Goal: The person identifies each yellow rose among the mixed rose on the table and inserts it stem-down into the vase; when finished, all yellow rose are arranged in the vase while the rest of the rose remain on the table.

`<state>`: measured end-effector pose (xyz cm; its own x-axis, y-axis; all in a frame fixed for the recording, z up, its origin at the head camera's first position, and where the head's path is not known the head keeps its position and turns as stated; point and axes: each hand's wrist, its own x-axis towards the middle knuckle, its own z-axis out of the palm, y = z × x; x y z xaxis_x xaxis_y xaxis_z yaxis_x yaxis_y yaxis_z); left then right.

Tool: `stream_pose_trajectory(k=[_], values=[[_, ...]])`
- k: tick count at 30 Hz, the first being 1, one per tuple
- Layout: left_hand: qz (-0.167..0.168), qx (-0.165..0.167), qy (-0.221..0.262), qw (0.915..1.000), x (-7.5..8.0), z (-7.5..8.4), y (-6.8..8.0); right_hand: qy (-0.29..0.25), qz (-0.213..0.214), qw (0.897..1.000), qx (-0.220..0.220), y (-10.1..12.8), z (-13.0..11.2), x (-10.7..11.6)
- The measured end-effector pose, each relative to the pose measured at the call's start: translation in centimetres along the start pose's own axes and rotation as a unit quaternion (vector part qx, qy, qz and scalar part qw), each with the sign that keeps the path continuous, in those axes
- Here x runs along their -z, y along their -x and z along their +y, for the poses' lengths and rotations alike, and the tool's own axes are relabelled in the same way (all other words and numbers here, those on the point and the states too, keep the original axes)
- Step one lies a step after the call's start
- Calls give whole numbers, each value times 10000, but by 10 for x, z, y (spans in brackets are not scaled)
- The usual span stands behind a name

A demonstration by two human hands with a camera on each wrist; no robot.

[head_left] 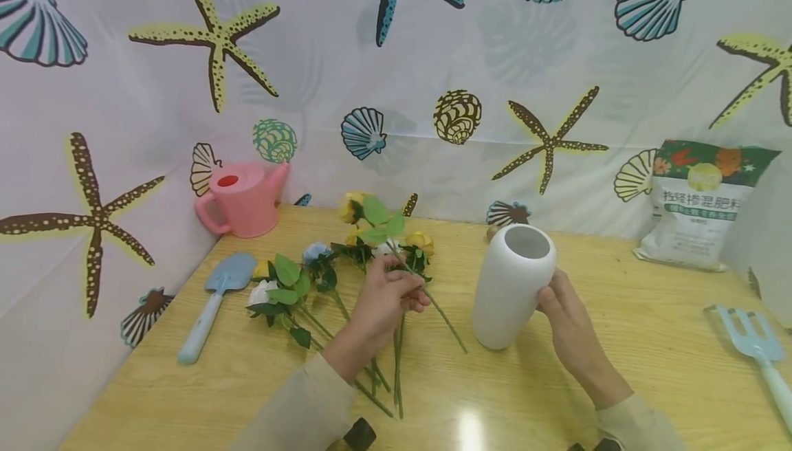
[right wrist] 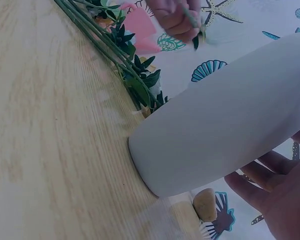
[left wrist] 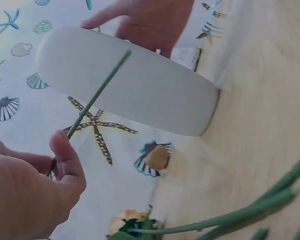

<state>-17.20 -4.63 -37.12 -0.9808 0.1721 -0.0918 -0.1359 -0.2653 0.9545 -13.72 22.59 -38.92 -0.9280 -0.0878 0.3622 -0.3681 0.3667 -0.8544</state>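
Observation:
My left hand (head_left: 385, 303) pinches a thin green flower stem (head_left: 447, 320) between thumb and fingers. Its bare lower end slants toward the vase, and green leaves (head_left: 380, 221) show above the hand; which bloom belongs to it I cannot tell. A white vase (head_left: 504, 293) stands to the right, its dark mouth facing up. Around the vase's right side my right hand (head_left: 572, 334) holds on, thumb in front and fingers partly hidden behind. In the left wrist view, the stem's tip (left wrist: 128, 53) appears in front of the vase wall.
Several yellow, white and blue flowers (head_left: 317, 253) lie left of and beneath my left hand. Farther left are a blue trowel (head_left: 213, 306) and a pink watering can (head_left: 247, 200). A fertilizer bag (head_left: 699, 210) and a blue hand fork (head_left: 757, 348) are at right. A stone (right wrist: 205, 205) sits behind the vase.

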Motion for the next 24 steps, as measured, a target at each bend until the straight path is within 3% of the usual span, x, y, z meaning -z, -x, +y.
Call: stream_pose_trajectory(k=[7, 15, 24], values=[[487, -1121, 589, 9908, -8, 26, 4, 52, 41, 9999, -93, 0, 1, 1], [694, -2288, 1089, 9649, -24, 61, -4, 146, 37, 9998, -127, -1, 2, 0], [573, -2915, 1240, 9468, -61, 86, -21, 136, 25, 9997, -219, -1, -1, 3]])
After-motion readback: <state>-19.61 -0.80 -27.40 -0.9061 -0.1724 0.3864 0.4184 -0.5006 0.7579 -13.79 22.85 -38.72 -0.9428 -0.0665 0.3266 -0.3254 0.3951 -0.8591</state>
